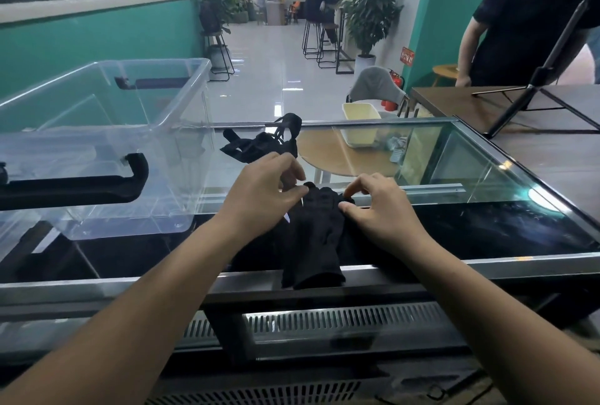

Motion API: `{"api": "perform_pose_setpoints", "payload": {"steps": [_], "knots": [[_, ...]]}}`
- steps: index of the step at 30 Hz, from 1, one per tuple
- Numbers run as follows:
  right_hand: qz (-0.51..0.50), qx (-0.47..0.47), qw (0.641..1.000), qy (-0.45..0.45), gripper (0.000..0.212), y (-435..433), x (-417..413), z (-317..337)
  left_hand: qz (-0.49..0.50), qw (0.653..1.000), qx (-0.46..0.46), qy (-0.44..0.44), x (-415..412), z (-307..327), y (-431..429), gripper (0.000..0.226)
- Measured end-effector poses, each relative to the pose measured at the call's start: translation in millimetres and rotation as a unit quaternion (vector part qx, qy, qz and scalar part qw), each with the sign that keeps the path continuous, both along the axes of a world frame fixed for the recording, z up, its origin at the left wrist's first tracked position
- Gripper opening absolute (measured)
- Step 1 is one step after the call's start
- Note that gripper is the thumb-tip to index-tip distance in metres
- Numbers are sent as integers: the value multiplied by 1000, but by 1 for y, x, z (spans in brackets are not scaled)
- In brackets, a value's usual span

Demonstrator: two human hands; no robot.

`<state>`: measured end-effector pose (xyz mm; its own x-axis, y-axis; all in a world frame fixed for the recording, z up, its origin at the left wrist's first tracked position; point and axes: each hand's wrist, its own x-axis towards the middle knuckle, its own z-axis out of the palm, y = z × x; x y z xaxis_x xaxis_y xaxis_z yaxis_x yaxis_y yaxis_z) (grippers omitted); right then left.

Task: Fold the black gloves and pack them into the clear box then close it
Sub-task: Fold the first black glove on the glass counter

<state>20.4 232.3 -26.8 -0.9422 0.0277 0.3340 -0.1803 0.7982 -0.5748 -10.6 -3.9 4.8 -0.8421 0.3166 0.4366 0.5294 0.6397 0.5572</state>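
Note:
A black glove [313,235] lies flat on the glass counter top [454,209], its cuff hanging over the near metal edge. My left hand [259,190] hovers at the glove's finger end on the left, fingers curled and apart. My right hand [380,206] rests on the glove's right side, thumb and fingertips touching the fabric near its fingers. More black gloves [263,141] lie in a loose heap further back on the glass. The clear box [107,151], with black latch handles, stands open on the left of the counter, nothing inside it.
A tripod leg [519,102] stands on the dark wooden table at the right, where a person in black [519,14] leans. Under the glass a round wooden table and a cream tray [360,125] show. Stools, plants and seated people are far behind.

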Motion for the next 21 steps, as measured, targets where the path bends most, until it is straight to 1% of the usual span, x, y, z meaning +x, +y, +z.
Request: {"api": "perform_pose_setpoints", "payload": {"steps": [4, 9, 11, 12, 15, 16, 19, 21], "knots": [[-1, 8, 1000, 2, 10, 0, 0, 1, -118, 992, -11, -39, 44, 5, -9, 17], [0, 15, 1000, 4, 8, -2, -1, 1, -185, 974, -90, -96, 72, -6, -23, 34], [3, 16, 1000, 5, 7, -1, 0, 0, -197, 971, -90, -102, 76, -11, -27, 34], [5, 16, 1000, 5, 6, -1, 0, 0, -198, 972, -81, -100, 77, -13, -28, 31], [7, 15, 1000, 4, 5, -1, 0, 0, -179, 979, -45, -82, 78, -17, -29, 11], [7, 14, 1000, 1, 5, -1, -1, 0, -173, 981, -31, -80, 78, -17, -29, 9], [6, 10, 1000, 1, 5, 0, 0, 0, -160, 985, -2, -68, 78, -15, -31, 12], [1, 11, 1000, 2, 5, 0, -1, -1, -154, 987, -8, -45, 79, -17, -34, 14]]}}
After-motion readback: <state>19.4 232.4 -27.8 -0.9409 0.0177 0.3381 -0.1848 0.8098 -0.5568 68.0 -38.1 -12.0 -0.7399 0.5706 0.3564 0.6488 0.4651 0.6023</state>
